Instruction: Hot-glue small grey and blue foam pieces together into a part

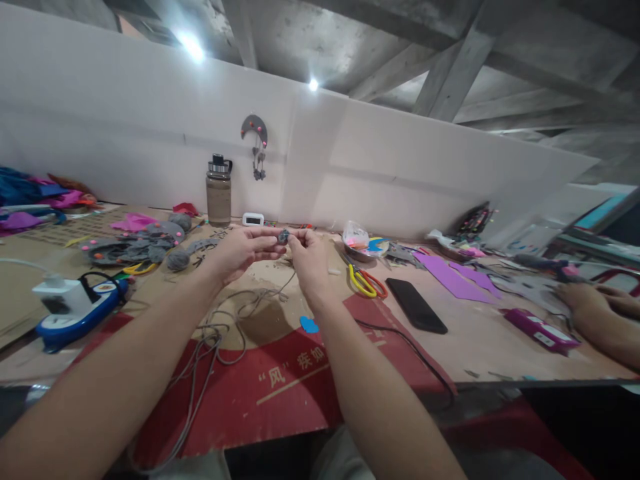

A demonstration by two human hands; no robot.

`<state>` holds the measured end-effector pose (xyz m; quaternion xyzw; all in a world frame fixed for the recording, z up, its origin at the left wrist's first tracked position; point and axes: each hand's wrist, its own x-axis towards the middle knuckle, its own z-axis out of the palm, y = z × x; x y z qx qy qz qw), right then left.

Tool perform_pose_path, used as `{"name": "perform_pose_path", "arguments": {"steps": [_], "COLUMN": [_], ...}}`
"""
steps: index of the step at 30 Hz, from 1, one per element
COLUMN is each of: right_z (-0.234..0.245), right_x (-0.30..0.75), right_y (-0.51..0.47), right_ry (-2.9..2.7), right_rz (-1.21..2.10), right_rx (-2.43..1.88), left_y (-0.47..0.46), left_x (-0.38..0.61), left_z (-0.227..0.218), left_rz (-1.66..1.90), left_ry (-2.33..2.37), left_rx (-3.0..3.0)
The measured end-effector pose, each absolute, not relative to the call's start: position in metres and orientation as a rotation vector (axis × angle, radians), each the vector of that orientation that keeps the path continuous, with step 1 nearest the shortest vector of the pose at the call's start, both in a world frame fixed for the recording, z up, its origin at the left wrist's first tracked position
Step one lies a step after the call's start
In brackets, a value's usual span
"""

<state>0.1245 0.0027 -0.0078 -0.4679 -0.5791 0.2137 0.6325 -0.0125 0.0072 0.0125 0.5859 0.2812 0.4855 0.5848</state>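
Above the middle of the table, my left hand point(243, 252) and my right hand point(309, 257) meet at a small dark grey piece point(283, 237), too small to name. The right thumb and fingers pinch it from the right. From the other side, the left fingertips close on its edge. Thin grey cord point(216, 333) runs in loose loops over the table, one strand rising towards my right hand. Below the hands lie brown and red card point(235, 407) and a blue scrap point(309, 325).
Scissors with yellow and orange handles point(367, 281) and a black phone point(416, 305) lie on the right. A bottle point(219, 192) stands by the back panel. On the left sit a blue power strip point(83, 320) and grey felt pieces point(143, 243). Another person's hand point(595, 310) rests far right.
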Motion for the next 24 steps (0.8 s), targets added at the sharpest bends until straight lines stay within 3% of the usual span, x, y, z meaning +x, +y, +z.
{"name": "perform_pose_path", "arguments": {"steps": [5,24], "right_z": [-0.005,-0.007], "right_x": [0.130,0.124], "right_y": [0.000,-0.005], "right_ry": [-1.463,-1.623], "right_rz": [0.414,0.378], "right_rx": [-1.125,-1.161], "left_y": [0.016,0.003], "left_x": [-0.021,-0.010], "left_z": [0.011,0.012], "left_rz": [1.258,1.202], "left_ry": [0.898,1.046], "left_rx": [1.550,1.801]}}
